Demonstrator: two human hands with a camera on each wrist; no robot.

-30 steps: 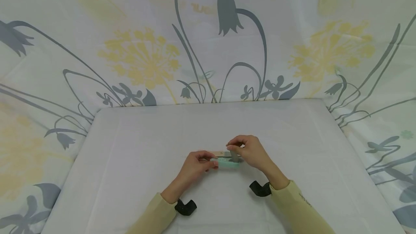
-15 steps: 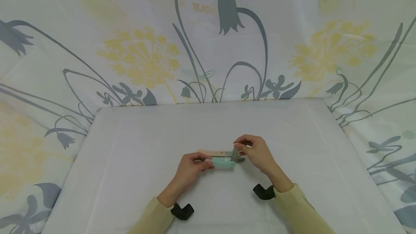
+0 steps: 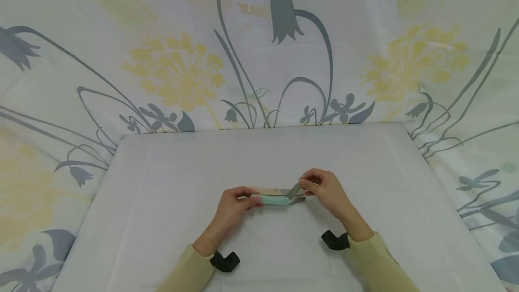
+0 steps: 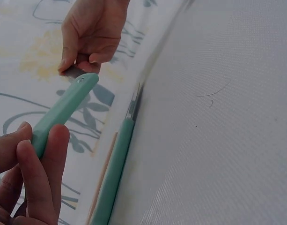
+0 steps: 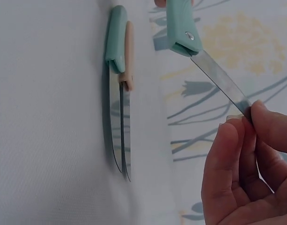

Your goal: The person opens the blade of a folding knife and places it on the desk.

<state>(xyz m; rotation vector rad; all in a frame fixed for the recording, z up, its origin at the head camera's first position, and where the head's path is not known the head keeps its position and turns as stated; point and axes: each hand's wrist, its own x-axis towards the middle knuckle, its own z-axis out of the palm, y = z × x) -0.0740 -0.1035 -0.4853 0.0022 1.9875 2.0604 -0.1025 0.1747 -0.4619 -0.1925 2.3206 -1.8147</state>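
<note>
Between my hands is a folding knife with a mint-green handle (image 5: 180,28), held above the table. My left hand (image 3: 233,204) pinches the end of that handle between thumb and fingers. The thumb and fingertips of my right hand (image 3: 326,190) pinch the blade (image 5: 223,79) near its tip. In the right wrist view the blade stands out of the handle at an angle, partly unfolded. Beneath it a second mint-green knife (image 5: 116,42) and a beige-handled knife (image 5: 129,51) lie side by side with blades out, pointing right in the head view.
The knives lie on a table with a white cover (image 3: 182,161). A flower-patterned cloth (image 3: 174,71) hangs behind and along both sides. Black curved pieces (image 3: 225,262) stick out from both wrists by the sleeves.
The right hand has drawn the blade from nearly upright over to the right, widening its angle to the handle. The left hand has shifted left with the handle.
</note>
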